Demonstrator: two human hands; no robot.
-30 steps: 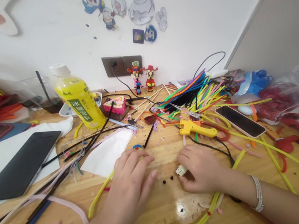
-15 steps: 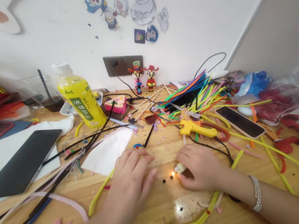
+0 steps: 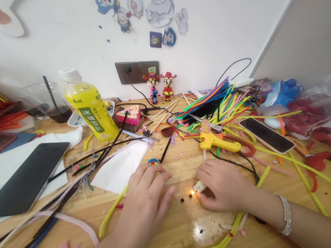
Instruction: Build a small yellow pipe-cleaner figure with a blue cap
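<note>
Right hand (image 3: 223, 184) is pinching a little lighter (image 3: 199, 186), flame (image 3: 192, 192) lit at its tip, low over the wooden surface (image 3: 191, 238) and just beside a few tiny black bits (image 3: 182, 200). Left hand (image 3: 145, 203) is empty, fingers loosely spread, resting nearby. Yellow glue gun (image 3: 219, 144) sits just past the lighter, pipe cleaners (image 3: 213, 105) piled behind it.

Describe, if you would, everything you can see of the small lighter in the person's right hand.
The small lighter has a pale cream body, plastic by its look, mostly hidden in the right hand, which grips it. Only its end shows, pointing left and low over the wooden table. A small orange flame burns at its tip, close to some black specks. No markings can be made out.
</note>
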